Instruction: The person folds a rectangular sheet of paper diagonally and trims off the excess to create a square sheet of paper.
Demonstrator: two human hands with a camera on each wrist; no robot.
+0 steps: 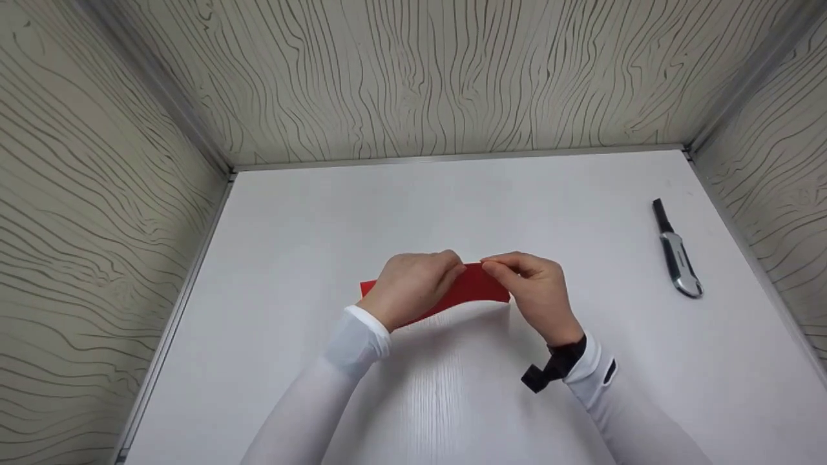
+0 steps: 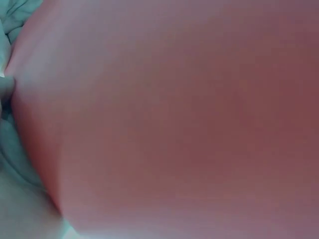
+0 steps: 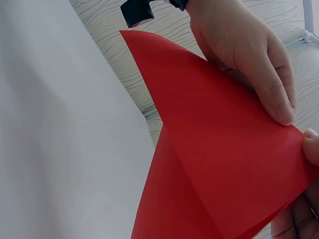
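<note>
A folded sheet of red paper [image 1: 475,287] is held up over the white table between both hands. My left hand [image 1: 413,284] pinches its upper edge near the middle, thumb on the near face. Just to the right, my right hand [image 1: 539,294] pinches the same edge close to the corner. In the right wrist view the red paper [image 3: 214,134] shows a fold and two overlapping layers; the left hand [image 3: 244,55] grips from above, with right fingertips [image 3: 311,147] at the right edge. Red paper [image 2: 174,119] fills nearly all of the left wrist view.
To the right on the white table [image 1: 291,226] lies a black and silver tool [image 1: 677,258] with a slim black end. Wood-patterned panels [image 1: 452,77] enclose the table at the back and sides. A black wrist camera [image 1: 546,371] hangs under the right wrist.
</note>
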